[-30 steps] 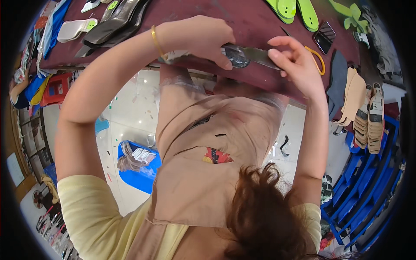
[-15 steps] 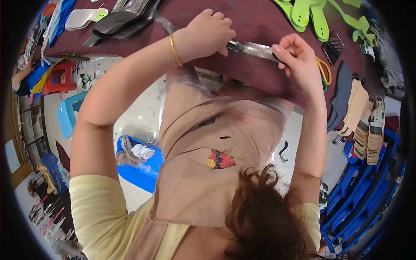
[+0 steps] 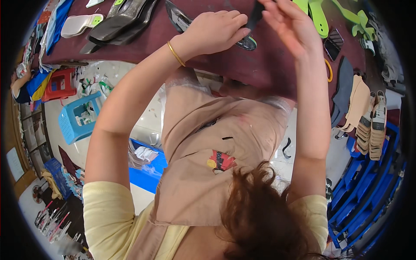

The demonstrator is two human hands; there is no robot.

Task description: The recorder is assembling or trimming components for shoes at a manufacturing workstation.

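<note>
Both arms stretched up over the maroon table [image 3: 260, 69], left hand [image 3: 216, 30] curled tight around a dark insole [image 3: 249, 32], right hand [image 3: 286, 26] half-open, fingers just touching it.

The counter [image 3: 277, 65] ran across the top of the frame. At its upper middle the left hand [image 3: 216, 32] and right hand [image 3: 288, 26] met over a sole [image 3: 182, 19] lying on it. Left of them, at upper left, lay a pile of soles [image 3: 123, 21] and, further left, a single insole [image 3: 80, 24]. At upper right lay more insoles [image 3: 318, 15]. Below the counter, at left, a stool [image 3: 78, 119] stood on the floor; at right, stacked soles [image 3: 368, 121] sat above crates [image 3: 368, 190]
</note>
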